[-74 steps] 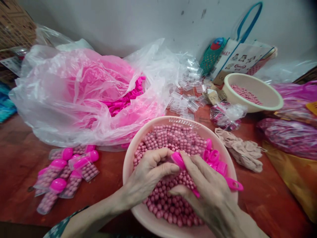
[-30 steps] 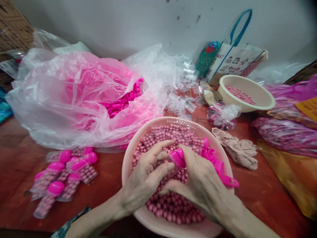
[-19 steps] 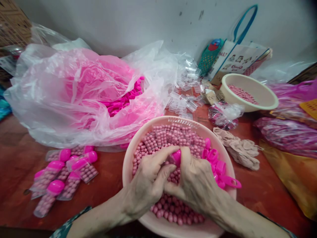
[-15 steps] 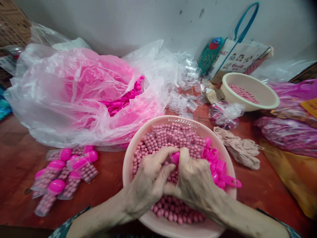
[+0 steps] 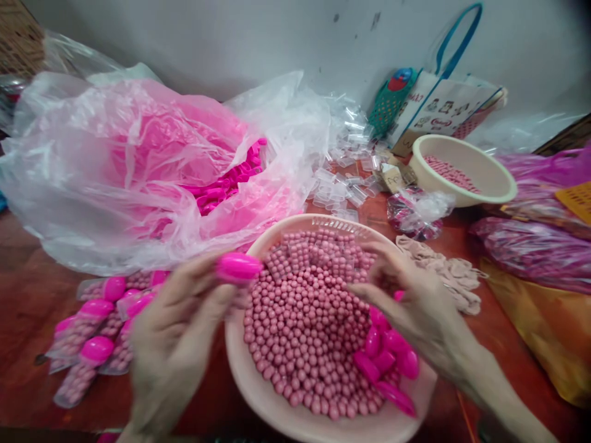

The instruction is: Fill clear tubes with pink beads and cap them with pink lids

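Observation:
My left hand (image 5: 178,332) holds a small clear container with a bright pink cap (image 5: 239,267), left of the basin's rim. My right hand (image 5: 410,295) is over the right side of the basin, fingers apart, with nothing visible between them. The pale pink basin (image 5: 244,384) holds many pink beads (image 5: 314,332). Bead-filled clear containers (image 5: 318,249) lie at its far side, and loose pink caps (image 5: 385,357) lie on the beads at the right. Left of the basin, several capped containers of beads (image 5: 95,332) rest in a pile on the red table (image 5: 28,264).
A large plastic bag (image 5: 92,178) of pink caps fills the back left. Empty clear containers (image 5: 341,187), a cream bowl (image 5: 494,184) with beads and a printed bag (image 5: 443,111) stand behind. Beige cloth (image 5: 443,271) and purple packages (image 5: 535,246) are at the right.
My hands have parted. The left moved left with the capped container; the right moved right and opened. More beads show, and the loose caps have shifted down and left.

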{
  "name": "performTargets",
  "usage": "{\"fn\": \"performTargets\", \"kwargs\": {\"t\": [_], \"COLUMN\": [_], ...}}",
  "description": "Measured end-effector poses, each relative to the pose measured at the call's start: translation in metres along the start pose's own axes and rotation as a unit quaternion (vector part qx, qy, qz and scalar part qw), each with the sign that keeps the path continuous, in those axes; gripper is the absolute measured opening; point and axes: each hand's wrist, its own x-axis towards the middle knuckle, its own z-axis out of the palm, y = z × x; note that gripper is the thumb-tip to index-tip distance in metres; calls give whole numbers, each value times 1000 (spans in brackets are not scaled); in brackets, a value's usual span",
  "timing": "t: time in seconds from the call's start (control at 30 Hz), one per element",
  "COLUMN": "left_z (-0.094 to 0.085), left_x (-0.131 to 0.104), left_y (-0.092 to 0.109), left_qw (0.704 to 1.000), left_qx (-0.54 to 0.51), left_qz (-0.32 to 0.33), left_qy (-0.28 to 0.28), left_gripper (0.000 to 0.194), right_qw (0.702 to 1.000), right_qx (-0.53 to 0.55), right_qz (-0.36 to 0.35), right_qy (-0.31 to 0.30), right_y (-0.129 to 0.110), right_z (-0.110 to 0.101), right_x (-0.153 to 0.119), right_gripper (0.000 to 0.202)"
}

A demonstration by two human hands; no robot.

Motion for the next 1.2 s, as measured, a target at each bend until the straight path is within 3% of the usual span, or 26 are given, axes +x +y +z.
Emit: {"fn": "performTargets", "kwargs": {"t": [0.07, 0.13, 0.17, 0.23, 0.3, 0.37, 0.43, 0.5, 0.6, 0.7, 0.83, 0.93, 1.03, 1.13, 1.2], "left_z": [-27, -53, -63, -78, -80, -68, -47, -21, 10, 22, 19, 18, 22, 30, 34], "left_x": [2, 4, 5, 7, 10, 14, 21, 29, 40, 45, 41, 38, 37, 38, 39], "left_y": [-16, -39, -51, -68, -73, -65, -49, -32, -18, -17, -18, -20, -25, -25, -21], "left_qw": [989, 971, 963, 914, 865, 837, 817, 803, 756, 724, 741, 756, 769, 795, 823], "left_qx": [61, 148, 219, 369, 440, 439, 425, 431, 496, 548, 526, 472, 402, 349, 320], "left_qz": [15, 30, 39, 122, 222, 314, 383, 412, 406, 366, 352, 393, 409, 345, 287], "left_qy": [137, 186, 155, 119, 94, 91, 74, -9, -137, -205, -223, -227, -283, -357, -372], "left_gripper": [43, 42, 39, 33, 30, 27, 21, 22, 26, 31, 20, 14, 16, 16, 12], "right_qw": [998, 997, 997, 991, 978, 963, 951, 944, 948, 953, 958, 957, 953, 950, 950], "right_qx": [-47, -74, -80, -98, -128, -172, -219, -258, -274, -261, -231, -219, -235, -266, -276], "right_qz": [17, 0, -12, -29, -35, -53, -102, -138, -130, -124, -142, -157, -151, -131, -123], "right_qy": [26, 10, -16, -87, -163, -199, -192, -151, -98, -86, -94, -110, -113, -96, -80], "right_y": [19, 33, 36, 35, 30, 26, 26, 28, 31, 31, 34, 38, 40, 37, 34], "right_z": [-10, -11, -8, 2, 14, 28, 42, 55, 70, 75, 66, 51, 39, 43, 52], "right_x": [-5, -13, -19, -31, -45, -57, -67, -74, -80, -82, -77, -74, -79, -89, -93], "right_gripper": [24, 20, 18, 15, 15, 19, 21, 18, 20, 24, 24, 16, 15, 17, 20]}}
